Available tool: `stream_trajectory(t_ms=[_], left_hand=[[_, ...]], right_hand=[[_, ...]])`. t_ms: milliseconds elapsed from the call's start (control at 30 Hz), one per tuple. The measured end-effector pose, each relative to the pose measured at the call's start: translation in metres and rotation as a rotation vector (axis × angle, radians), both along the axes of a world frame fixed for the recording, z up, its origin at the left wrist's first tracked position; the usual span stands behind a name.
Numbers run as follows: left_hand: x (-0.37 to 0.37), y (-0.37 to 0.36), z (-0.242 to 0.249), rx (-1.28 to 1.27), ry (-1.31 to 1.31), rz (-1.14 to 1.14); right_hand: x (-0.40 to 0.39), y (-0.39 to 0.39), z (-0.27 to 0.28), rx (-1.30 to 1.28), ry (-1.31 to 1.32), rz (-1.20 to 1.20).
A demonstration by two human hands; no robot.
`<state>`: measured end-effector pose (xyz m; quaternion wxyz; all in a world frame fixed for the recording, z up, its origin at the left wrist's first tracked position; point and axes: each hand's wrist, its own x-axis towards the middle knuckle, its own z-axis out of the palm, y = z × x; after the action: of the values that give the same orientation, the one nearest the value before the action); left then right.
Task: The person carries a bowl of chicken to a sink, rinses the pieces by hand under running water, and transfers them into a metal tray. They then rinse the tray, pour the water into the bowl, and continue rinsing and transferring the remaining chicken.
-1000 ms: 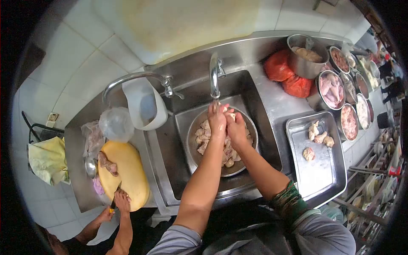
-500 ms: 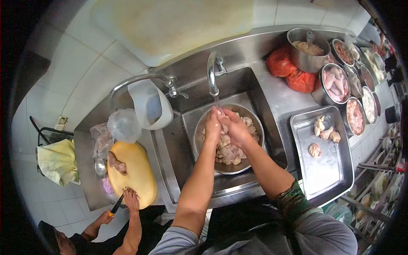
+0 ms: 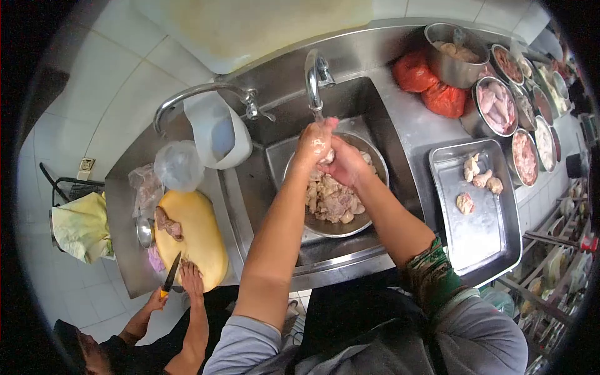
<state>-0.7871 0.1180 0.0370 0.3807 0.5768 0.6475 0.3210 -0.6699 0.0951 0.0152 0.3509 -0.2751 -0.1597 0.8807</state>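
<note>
The left hand (image 3: 314,145) and right hand (image 3: 347,164) curl together beneath the tap (image 3: 312,81), apparently for its water; whether they grip anything, I cannot tell. Meat (image 3: 334,201) lies in the bowl (image 3: 360,223) within the sink's (image 3: 385,125) edges, probably to contain drips.

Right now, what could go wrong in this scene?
Water from the faucet runs over the wearer's left hand above the meat in the bowl, so it might splash out. At the yellow board, a co-worker's knife is close to that person's other hand; a slip could perhaps cut it.
</note>
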Motion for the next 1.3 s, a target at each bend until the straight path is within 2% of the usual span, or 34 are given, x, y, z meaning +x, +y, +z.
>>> stream_trajectory(t_ms=[33, 100, 133, 233, 267, 367, 400, 500, 533, 633, 667, 700, 733, 767, 833, 867, 967, 1000, 1100, 1167, 1233, 1267, 1300], left_hand=[[-0.005, 0.001, -0.002, -0.026, -0.062, -0.086], [-0.003, -0.005, -0.006, -0.012, -0.282, 0.075], [0.001, -0.01, -0.009, -0.009, -0.395, 0.157], [0.029, -0.033, 0.014, 0.041, -0.251, 0.384], [0.03, -0.034, 0.007, 0.131, -0.346, 0.443], [0.024, -0.035, -0.001, 0.174, -0.595, 0.628], [0.022, -0.033, 0.001, 0.195, -0.739, 0.68], [0.011, -0.033, 0.018, -0.055, -1.021, 0.621], [-0.006, -0.018, -0.023, -0.073, -1.032, 0.559], [-0.01, -0.027, 0.005, -0.299, -1.116, 0.508], [-0.017, -0.031, -0.015, -0.281, -1.191, 0.426], [-0.028, -0.036, -0.063, -0.249, -0.81, 0.326], [-0.039, -0.041, -0.125, -0.207, -0.436, 0.22], [-0.042, -0.048, -0.166, -0.159, -0.067, 0.115], [-0.032, -0.07, -0.196, -0.104, 0.358, -0.151], [-0.027, -0.081, -0.208, -0.127, 0.409, -0.178], [-0.015, -0.104, -0.223, -0.193, 0.544, -0.186], [-0.01, -0.108, -0.214, -0.218, 0.582, -0.147], [-0.012, -0.115, -0.19, -0.288, 0.692, -0.138], [-0.016, -0.124, -0.175, -0.26, 0.709, -0.086], [-0.038, -0.137, -0.211, -0.082, 0.664, -0.008], [-0.042, -0.136, -0.205, 0.006, 0.64, 0.042], [-0.044, -0.133, -0.199, -0.093, 0.463, 0.148]], right_hand=[[-0.003, 0.005, 0.0, 0.017, -0.035, 0.014], [-0.008, 0.005, 0.022, 0.041, -0.105, 0.04], [-0.018, -0.001, 0.04, -0.102, -0.092, -0.173], [-0.04, 0.028, -0.008, -0.012, -0.129, -0.32], [-0.042, 0.031, -0.002, 0.004, -0.14, -0.329], [-0.052, 0.022, 0.002, -0.016, 0.03, -0.254], [-0.049, 0.013, 0.028, -0.064, -0.05, -0.28], [-0.043, 0.002, 0.032, 0.046, -0.089, -0.312], [-0.038, 0.003, 0.031, 0.067, -0.129, -0.259], [-0.027, 0.013, 0.027, 0.067, -0.254, -0.146], [-0.025, 0.016, 0.034, 0.021, -0.299, -0.144], [-0.021, 0.02, 0.035, -0.027, -0.345, -0.148], [-0.015, 0.028, 0.016, 0.2, -0.485, 0.006], [-0.01, 0.035, -0.004, 0.436, -0.624, 0.131], [-0.005, 0.033, 0.001, 0.927, -1.319, 0.314], [-0.002, 0.029, 0.022, 0.855, -1.419, 0.282], [0.009, 0.03, 0.011, 0.942, -1.449, 0.466], [0.013, 0.029, -0.005, 0.999, -1.347, 0.427], [0.019, 0.029, -0.022, 0.83, -1.394, 0.09], [0.021, 0.025, -0.027, 0.91, -1.409, 0.065], [0.027, 0.025, -0.036, 0.916, -1.407, 0.004], [0.027, 0.026, -0.033, 0.894, -1.386, -0.037], [0.026, 0.026, -0.03, 0.868, -1.359, -0.08]])
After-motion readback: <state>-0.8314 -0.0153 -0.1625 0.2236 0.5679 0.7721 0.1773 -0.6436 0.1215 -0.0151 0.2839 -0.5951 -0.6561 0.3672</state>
